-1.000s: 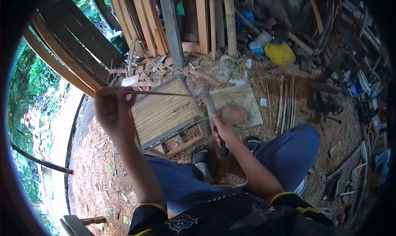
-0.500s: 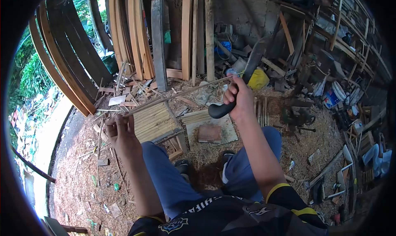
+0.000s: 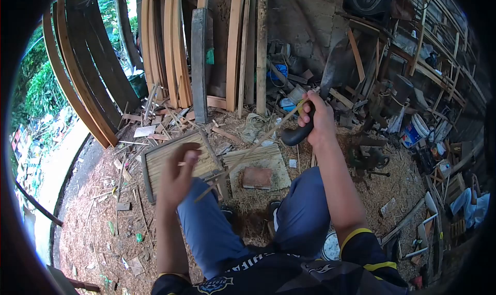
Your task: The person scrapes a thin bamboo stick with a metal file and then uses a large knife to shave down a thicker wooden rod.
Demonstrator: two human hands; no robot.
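Note:
My right hand [image 3: 316, 120] is closed around the black curved handle of a large knife [image 3: 335, 70], whose wide dark blade points up and away. Between the same hand's fingers and thumb is one end of a thin strip [image 3: 253, 151], which slants down to the left over my knee. My left hand [image 3: 178, 175] is raised over the slatted wooden stool [image 3: 204, 158], with its fingers apart and nothing in them. It does not touch the strip.
A reddish block [image 3: 257, 178] lies on a pale board [image 3: 279, 163] beside thin sticks. Tall planks [image 3: 235, 52] lean at the back. A rusty metal device [image 3: 369, 158] stands at the right. Wood shavings cover the floor.
My left hand has let go of the strip and moved right and down. The strip's free end has swung down toward my knee. My right hand has moved slightly right with the knife.

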